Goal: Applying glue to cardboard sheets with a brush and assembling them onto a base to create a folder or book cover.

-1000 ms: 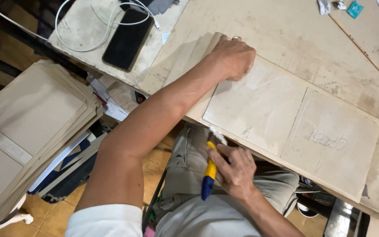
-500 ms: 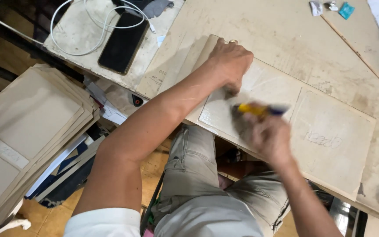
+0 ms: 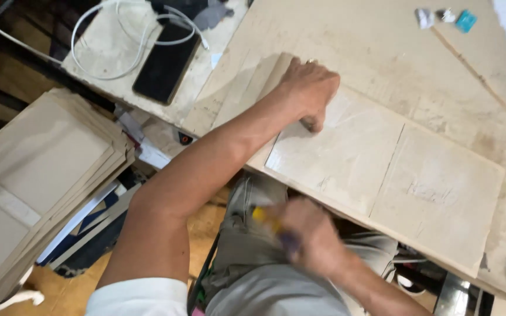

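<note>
Since half a second ago, the right hand [image 3: 308, 237] has been drawn back off the desk's [image 3: 382, 52] near edge, clenched on a yellow-and-blue knife [image 3: 272, 225], blurred. The pale board [image 3: 382, 169] is pressed flat near that edge by the left hand [image 3: 308, 90]. One scored line is visible across it; separation appears unfinished.

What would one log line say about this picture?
left hand: pressing on board | right hand: blurred, holding yellow-and-blue tool over lap | phone: left of board
</note>
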